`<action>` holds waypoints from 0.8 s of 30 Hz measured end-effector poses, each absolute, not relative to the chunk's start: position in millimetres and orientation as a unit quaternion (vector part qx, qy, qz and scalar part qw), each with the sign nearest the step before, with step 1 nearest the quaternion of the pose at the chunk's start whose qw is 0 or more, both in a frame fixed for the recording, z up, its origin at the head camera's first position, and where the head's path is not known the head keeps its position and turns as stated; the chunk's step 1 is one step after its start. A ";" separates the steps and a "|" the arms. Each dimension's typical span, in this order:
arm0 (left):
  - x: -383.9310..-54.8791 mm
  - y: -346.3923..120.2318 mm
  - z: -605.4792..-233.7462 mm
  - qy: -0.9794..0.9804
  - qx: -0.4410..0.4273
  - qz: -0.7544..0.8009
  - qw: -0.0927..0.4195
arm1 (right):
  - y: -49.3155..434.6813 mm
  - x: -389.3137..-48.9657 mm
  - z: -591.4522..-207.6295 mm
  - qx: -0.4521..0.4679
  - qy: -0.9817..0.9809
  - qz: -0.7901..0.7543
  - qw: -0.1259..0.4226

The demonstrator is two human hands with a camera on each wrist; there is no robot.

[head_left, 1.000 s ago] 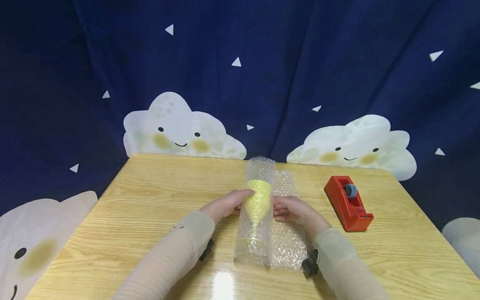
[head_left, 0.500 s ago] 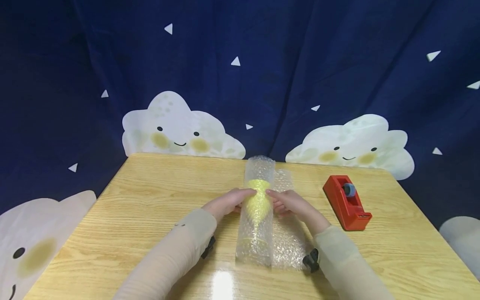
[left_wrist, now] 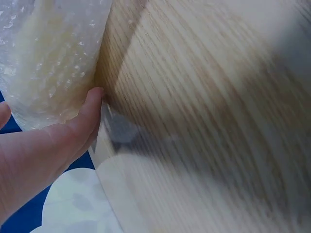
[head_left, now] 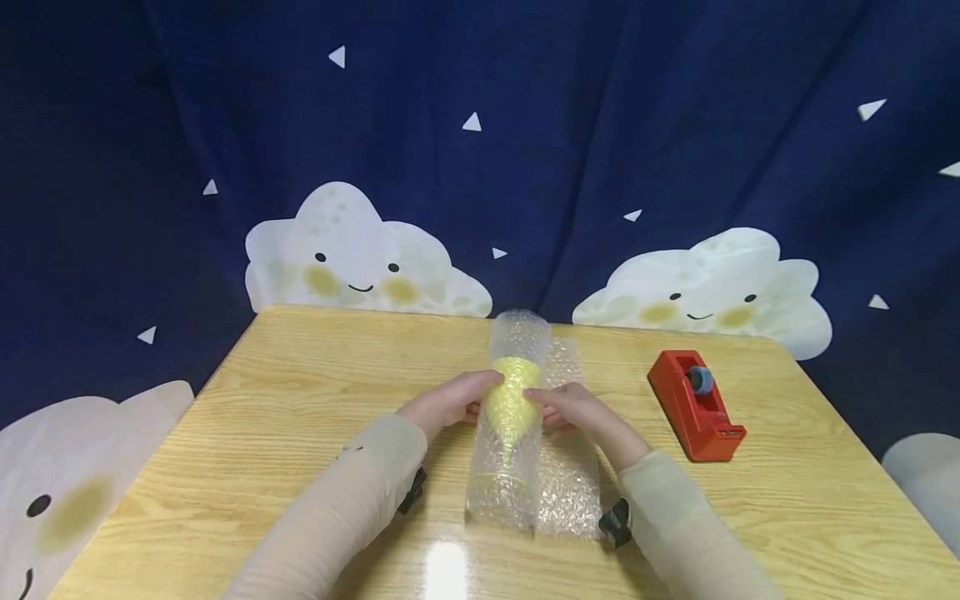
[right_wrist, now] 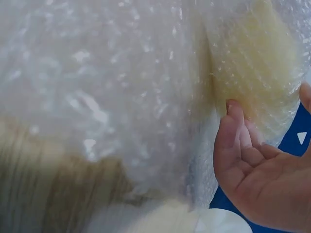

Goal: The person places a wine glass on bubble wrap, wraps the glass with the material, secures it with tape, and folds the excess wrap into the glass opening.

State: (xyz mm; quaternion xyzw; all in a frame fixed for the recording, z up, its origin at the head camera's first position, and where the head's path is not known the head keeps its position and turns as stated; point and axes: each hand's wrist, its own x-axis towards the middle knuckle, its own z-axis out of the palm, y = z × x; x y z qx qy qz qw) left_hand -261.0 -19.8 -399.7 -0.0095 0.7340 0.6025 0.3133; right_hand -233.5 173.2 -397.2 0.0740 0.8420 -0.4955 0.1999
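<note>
A yellow stemmed goblet [head_left: 513, 400] lies on its side inside a roll of clear bubble wrap [head_left: 504, 500], its bowl toward the far end and its foot toward me. From the left, my left hand [head_left: 448, 402] holds the roll at the bowl, thumb on top and fingers low along the side. On the opposite side my right hand [head_left: 581, 410] grips it too, with the thumb on top and curled fingers against the side in the right wrist view. An unrolled length of bubble wrap [head_left: 572, 483] lies flat under the right hand. The roll hides some fingertips.
A red tape dispenser [head_left: 697, 408] with a blue-grey tape roll [head_left: 701, 381] stands on the wooden table [head_left: 337, 358] to the right. Behind the table's far edge hangs a dark blue curtain [head_left: 420, 100] with clouds and white triangles.
My right thumb has come from the roll's right side onto its top. Roll and hands have shifted slightly left, and the flat bubble wrap's right edge has moved left.
</note>
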 end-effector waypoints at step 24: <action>-255.3 -12.1 -403.4 0.739 -0.010 0.601 0.304 | 181.0 -236.0 -398.8 0.046 0.854 -0.503 0.128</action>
